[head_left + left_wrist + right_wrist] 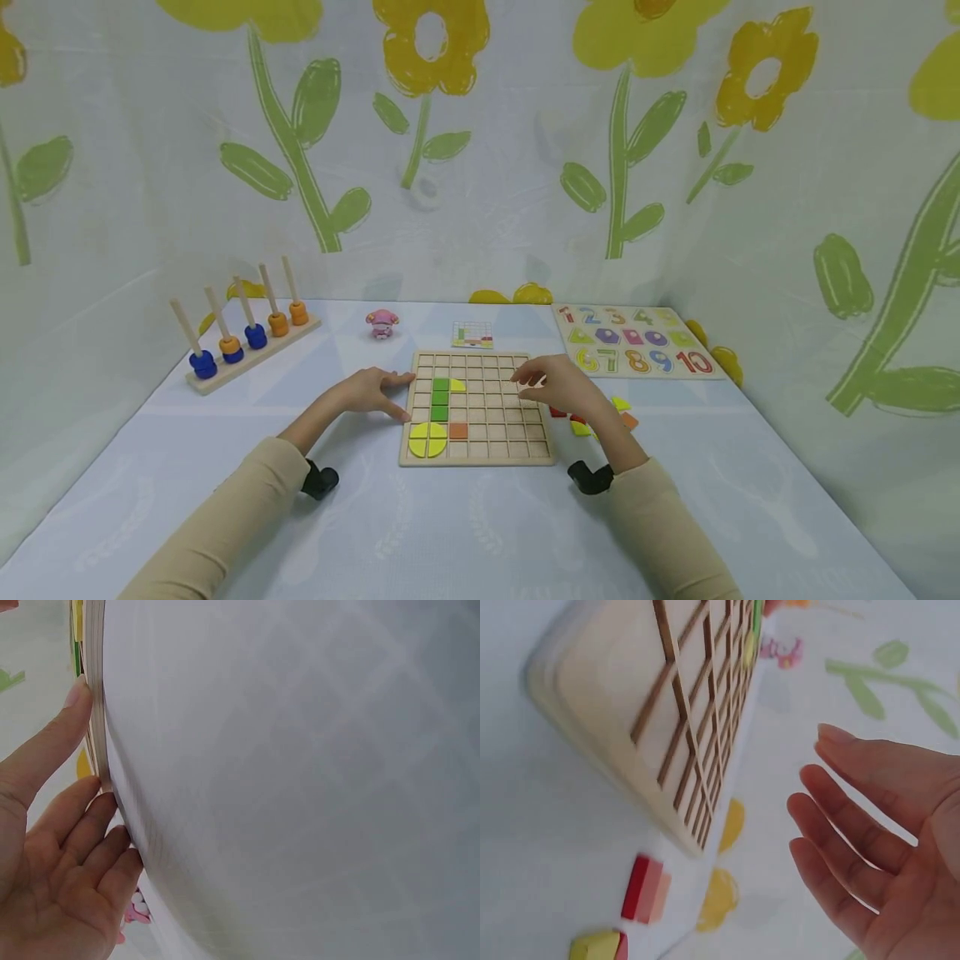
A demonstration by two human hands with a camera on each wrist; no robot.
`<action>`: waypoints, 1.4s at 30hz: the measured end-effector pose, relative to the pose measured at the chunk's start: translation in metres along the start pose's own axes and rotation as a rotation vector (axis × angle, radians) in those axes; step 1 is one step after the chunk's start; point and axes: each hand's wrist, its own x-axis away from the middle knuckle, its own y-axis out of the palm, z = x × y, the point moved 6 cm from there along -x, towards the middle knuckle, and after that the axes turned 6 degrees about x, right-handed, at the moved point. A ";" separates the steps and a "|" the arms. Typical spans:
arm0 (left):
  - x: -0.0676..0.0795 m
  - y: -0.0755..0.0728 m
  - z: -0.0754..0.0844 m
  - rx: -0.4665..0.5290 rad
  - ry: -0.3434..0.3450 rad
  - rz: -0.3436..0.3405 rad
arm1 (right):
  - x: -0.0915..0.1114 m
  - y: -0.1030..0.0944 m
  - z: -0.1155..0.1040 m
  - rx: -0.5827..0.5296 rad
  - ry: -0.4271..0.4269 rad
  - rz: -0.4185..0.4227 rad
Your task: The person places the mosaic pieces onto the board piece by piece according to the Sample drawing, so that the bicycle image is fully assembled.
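Observation:
A wooden grid board [497, 432] lies on the table in front of me. Green squares [439, 413] stand in a column on its left side, a yellow quarter-round piece [457, 386] beside the upper one. Lower down are yellow quarter-rounds [427, 440] forming a circle and an orange square [458, 431]. My left hand [367, 392] touches the board's left edge, thumb and fingers spread; the left wrist view shows its fingertips [78, 691] against that edge. Over the board's right side hovers my right hand [562, 387], fingers loosely bent and holding nothing.
Loose red, yellow and orange pieces [580, 428] lie right of the board, partly behind my right forearm. Behind it are a small pattern card [472, 335] and a pink figurine [382, 323]. A peg stand [258, 354] is at left, a number puzzle [637, 340] at back right.

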 end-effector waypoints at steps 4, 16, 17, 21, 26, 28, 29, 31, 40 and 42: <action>0.000 0.000 0.000 0.002 -0.002 0.000 | 0.003 -0.007 0.015 0.010 0.088 -0.012; 0.004 0.000 0.002 0.000 0.000 0.004 | 0.007 -0.005 0.061 -0.043 0.232 -0.090; 0.003 0.000 0.002 0.000 0.001 0.003 | 0.008 -0.004 0.064 -0.041 0.224 -0.093; 0.001 0.000 0.001 -0.004 0.011 -0.002 | 0.010 -0.004 0.070 -0.015 0.210 -0.098; 0.001 0.000 0.001 -0.009 0.017 -0.001 | 0.010 -0.001 0.077 0.018 0.217 -0.115; 0.001 0.000 0.001 -0.005 0.014 0.001 | 0.010 0.000 0.078 0.021 0.223 -0.119; 0.000 0.000 0.001 0.000 0.013 0.001 | 0.010 0.000 0.079 0.018 0.226 -0.119; 0.000 0.000 0.001 -0.003 0.017 0.000 | 0.010 0.001 0.080 0.012 0.234 -0.119; -0.001 -0.001 0.000 -0.004 0.024 -0.003 | 0.012 0.004 0.084 -0.007 0.318 -0.148; -0.001 0.000 0.000 -0.006 0.023 -0.004 | 0.012 0.005 0.084 -0.013 0.327 -0.158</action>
